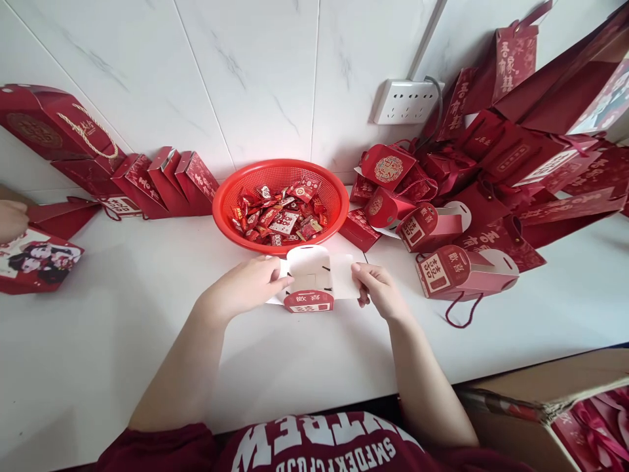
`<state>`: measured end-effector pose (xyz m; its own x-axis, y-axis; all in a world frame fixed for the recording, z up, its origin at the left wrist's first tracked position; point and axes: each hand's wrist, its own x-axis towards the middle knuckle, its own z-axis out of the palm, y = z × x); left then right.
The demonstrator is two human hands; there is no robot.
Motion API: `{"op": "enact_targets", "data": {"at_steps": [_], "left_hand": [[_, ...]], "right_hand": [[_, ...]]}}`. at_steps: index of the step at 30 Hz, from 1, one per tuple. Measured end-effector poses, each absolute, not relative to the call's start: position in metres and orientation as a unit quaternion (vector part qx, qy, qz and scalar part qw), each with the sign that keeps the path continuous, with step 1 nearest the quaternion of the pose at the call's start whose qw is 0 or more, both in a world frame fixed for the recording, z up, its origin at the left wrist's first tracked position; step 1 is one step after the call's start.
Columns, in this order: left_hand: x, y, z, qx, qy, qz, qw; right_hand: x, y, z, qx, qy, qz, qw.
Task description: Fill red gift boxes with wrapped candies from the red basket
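Observation:
A small red gift box (308, 300) with a white inside stands on the white table in front of me, its top flaps spread apart. My left hand (250, 283) pinches the left flap between thumb and fingers. On the other side, my right hand (376, 285) grips the right white flap (343, 275). The inside of the box looks bare. Right behind it sits a red plastic basket (221, 223) holding many wrapped candies (282, 216).
Red gift boxes (462, 270) and gift bags (521, 154) crowd the right side. More red boxes (162, 180) line the wall at left. A power strip (409, 101) is on the wall. Another person's hand (12, 219) is at far left. A cardboard carton (521, 406) stands lower right.

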<state>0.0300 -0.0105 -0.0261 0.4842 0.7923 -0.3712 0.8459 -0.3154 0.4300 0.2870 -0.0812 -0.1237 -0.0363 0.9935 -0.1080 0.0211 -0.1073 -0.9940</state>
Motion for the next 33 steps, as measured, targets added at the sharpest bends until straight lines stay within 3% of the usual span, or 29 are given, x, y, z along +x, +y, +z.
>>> {"op": "enact_targets", "data": {"at_steps": [4,8,16,22,27,33], "left_hand": [[0.034,-0.014,-0.028,0.799,0.549,-0.047,0.242],[0.036,-0.01,-0.035,0.777,0.563,-0.074,0.272],[0.041,-0.004,-0.044,0.816,0.494,-0.127,0.273],[0.027,0.007,-0.042,0.832,0.521,-0.094,0.168],[0.015,0.016,-0.033,0.834,0.526,-0.087,0.146],[0.011,0.009,-0.031,0.814,0.529,-0.04,0.236]], "right_hand": [[0.29,-0.079,-0.128,-0.555,-0.533,0.509,0.387],[0.284,-0.08,-0.128,-0.57,-0.586,0.487,0.308],[0.265,-0.083,-0.13,-0.53,-0.627,0.497,0.281],[0.242,-0.077,-0.126,-0.495,-0.63,0.527,0.284],[0.245,-0.057,-0.089,-0.507,-0.708,0.396,0.291],[0.264,-0.01,-0.047,-0.552,-0.726,0.255,0.323]]}}
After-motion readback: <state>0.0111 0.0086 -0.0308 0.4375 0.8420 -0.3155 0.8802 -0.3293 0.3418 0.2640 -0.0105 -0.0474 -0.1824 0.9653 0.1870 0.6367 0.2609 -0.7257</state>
